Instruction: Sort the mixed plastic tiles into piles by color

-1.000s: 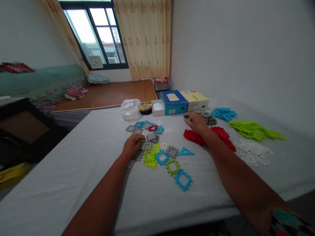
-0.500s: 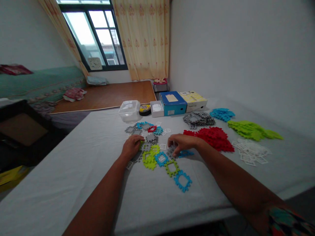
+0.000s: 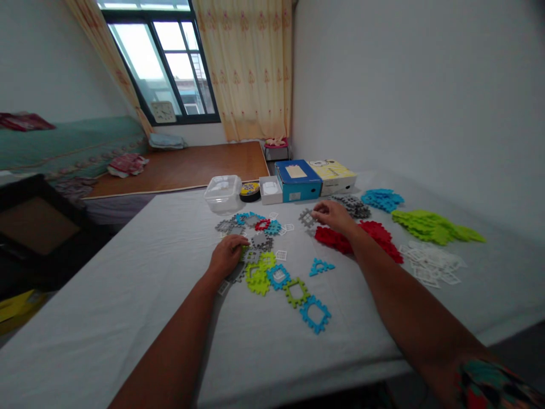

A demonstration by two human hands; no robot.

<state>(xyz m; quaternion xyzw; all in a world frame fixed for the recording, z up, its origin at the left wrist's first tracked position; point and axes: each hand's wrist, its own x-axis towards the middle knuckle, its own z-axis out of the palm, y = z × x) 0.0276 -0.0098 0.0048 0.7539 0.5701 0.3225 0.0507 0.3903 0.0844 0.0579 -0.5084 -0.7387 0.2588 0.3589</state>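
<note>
My left hand (image 3: pixel 227 255) is closed at the left edge of a cluster of joined interlocking plastic tiles; its fingertips are on a green piece beside a grey window tile (image 3: pixel 252 256). My right hand (image 3: pixel 334 215) pinches a grey interlocking tile (image 3: pixel 306 217), held just left of the grey tile pile (image 3: pixel 357 208). From the cluster, lime tiles (image 3: pixel 258 278), a blue frame tile (image 3: pixel 279 276), a green frame tile (image 3: pixel 297 292) and another blue frame tile (image 3: pixel 315 314) run toward me. A blue triangular piece (image 3: pixel 321 267) lies apart to their right.
Red tiles (image 3: pixel 381 238), blue tiles (image 3: pixel 382 199), lime tiles (image 3: pixel 434 226) and white window pieces (image 3: pixel 432 262) form piles on the right. Behind stand a clear plastic box (image 3: pixel 222 194), a black-and-yellow round tin (image 3: pixel 250 192), a white box (image 3: pixel 271 197) and a blue box (image 3: pixel 298 182).
My right hand has moved away from the cluster, back and right toward the grey pile, carrying the grey tile. The blue triangular piece is now uncovered. My left hand stays in place.
</note>
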